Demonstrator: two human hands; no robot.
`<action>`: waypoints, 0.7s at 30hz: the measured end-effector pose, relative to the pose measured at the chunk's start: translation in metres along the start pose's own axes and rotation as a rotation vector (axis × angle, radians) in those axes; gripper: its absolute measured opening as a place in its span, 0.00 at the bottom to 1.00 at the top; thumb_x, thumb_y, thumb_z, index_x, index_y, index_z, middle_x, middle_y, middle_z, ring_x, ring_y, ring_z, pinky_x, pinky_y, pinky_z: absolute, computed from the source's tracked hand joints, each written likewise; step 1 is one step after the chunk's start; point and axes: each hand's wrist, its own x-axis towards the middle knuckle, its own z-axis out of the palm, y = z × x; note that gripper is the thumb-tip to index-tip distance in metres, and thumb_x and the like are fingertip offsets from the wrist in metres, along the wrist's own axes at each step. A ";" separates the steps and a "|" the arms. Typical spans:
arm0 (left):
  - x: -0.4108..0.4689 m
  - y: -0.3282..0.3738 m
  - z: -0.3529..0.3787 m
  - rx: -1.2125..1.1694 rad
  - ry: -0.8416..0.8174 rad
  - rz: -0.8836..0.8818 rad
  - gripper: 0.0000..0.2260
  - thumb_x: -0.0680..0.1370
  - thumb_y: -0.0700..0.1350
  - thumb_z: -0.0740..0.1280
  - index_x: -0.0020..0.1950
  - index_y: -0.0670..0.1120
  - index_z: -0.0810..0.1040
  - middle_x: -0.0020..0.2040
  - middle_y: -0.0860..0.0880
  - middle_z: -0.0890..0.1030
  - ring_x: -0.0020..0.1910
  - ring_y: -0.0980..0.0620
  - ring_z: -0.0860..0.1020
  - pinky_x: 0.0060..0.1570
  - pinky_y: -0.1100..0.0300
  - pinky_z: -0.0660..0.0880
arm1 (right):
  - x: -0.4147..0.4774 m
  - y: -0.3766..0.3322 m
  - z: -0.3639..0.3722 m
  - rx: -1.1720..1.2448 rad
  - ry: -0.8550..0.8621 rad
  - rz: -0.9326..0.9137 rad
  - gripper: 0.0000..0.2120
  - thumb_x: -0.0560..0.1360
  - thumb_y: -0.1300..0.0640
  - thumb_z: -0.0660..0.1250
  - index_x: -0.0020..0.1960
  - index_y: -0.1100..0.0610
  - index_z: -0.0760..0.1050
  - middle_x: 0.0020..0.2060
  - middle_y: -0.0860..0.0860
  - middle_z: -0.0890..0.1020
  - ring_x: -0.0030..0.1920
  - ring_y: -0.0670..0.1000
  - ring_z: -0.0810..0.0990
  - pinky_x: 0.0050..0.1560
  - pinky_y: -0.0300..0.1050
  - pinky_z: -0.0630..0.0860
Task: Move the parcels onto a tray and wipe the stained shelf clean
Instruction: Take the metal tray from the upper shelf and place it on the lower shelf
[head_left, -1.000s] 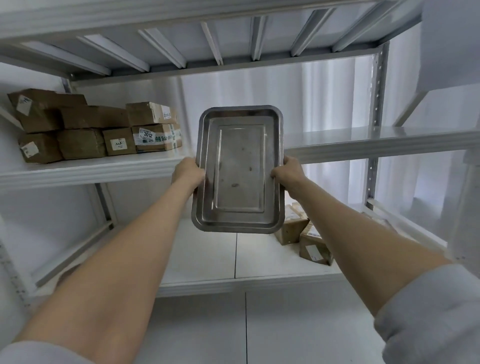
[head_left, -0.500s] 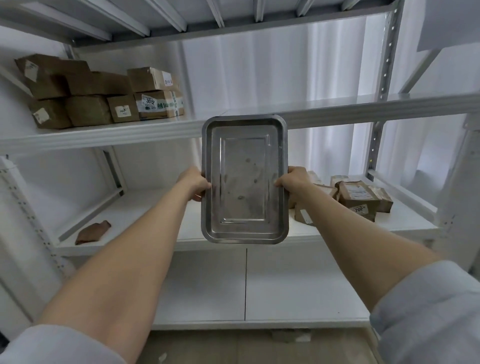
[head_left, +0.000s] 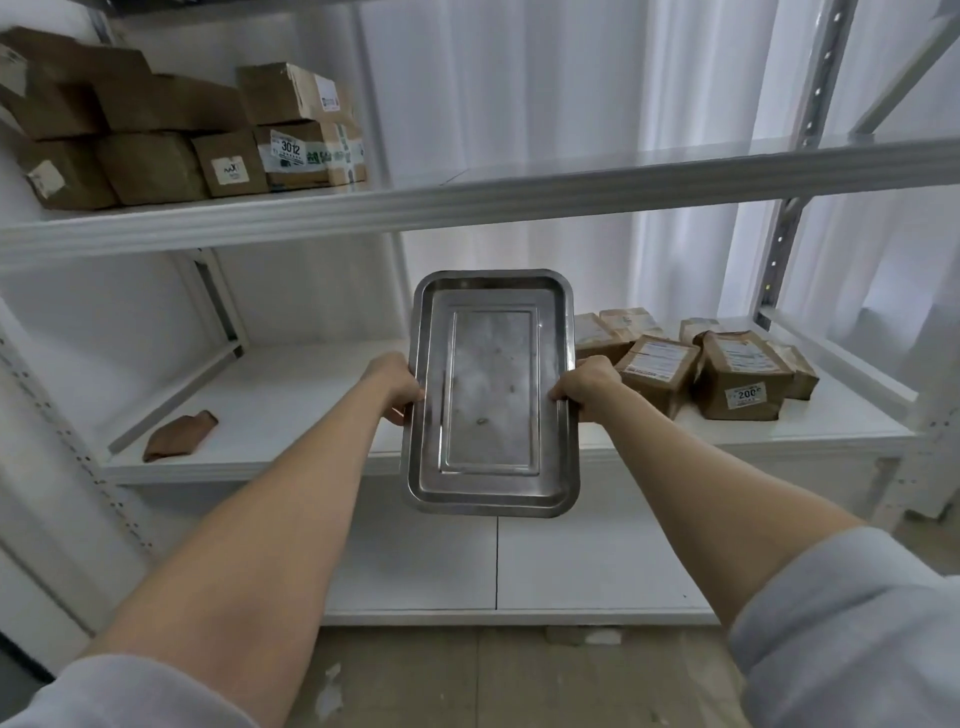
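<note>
I hold an empty steel tray (head_left: 492, 395) in front of the middle shelf (head_left: 311, 400), its long side pointing away from me. My left hand (head_left: 395, 387) grips its left rim and my right hand (head_left: 584, 387) grips its right rim. Several brown parcels (head_left: 727, 371) lie bunched at the right end of that middle shelf, just right of the tray. A brown cloth (head_left: 179, 434) lies at the shelf's left front. More parcels (head_left: 171, 130) are stacked on the upper shelf at the left.
White metal shelving fills the view, with an upright post (head_left: 795, 208) at the right and a bottom shelf (head_left: 493, 566) under the tray. A pale curtain hangs behind. The floor (head_left: 467, 680) shows some white flecks.
The tray has come down with both hands, from the height of the upper shelf to the middle shelf. My view has tilted down, so the lower parcels and the cloth show fully.
</note>
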 end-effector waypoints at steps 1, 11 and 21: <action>0.006 -0.002 0.001 0.011 -0.005 -0.003 0.08 0.75 0.31 0.65 0.37 0.41 0.72 0.35 0.42 0.77 0.32 0.45 0.77 0.34 0.51 0.79 | 0.005 -0.001 0.004 -0.009 0.001 0.009 0.12 0.70 0.65 0.73 0.52 0.64 0.76 0.46 0.60 0.81 0.44 0.57 0.82 0.47 0.50 0.82; 0.129 -0.013 -0.009 0.052 -0.079 -0.068 0.04 0.74 0.31 0.66 0.41 0.37 0.74 0.48 0.34 0.82 0.46 0.36 0.83 0.44 0.44 0.81 | 0.107 -0.031 0.064 -0.073 0.044 0.059 0.12 0.71 0.63 0.73 0.52 0.64 0.77 0.46 0.59 0.82 0.43 0.55 0.82 0.47 0.50 0.82; 0.249 -0.030 -0.005 0.279 -0.126 -0.032 0.07 0.75 0.36 0.62 0.51 0.40 0.77 0.47 0.41 0.81 0.45 0.41 0.82 0.45 0.49 0.82 | 0.199 -0.043 0.113 0.081 0.006 0.184 0.08 0.71 0.59 0.71 0.43 0.63 0.75 0.41 0.58 0.81 0.39 0.54 0.82 0.40 0.46 0.82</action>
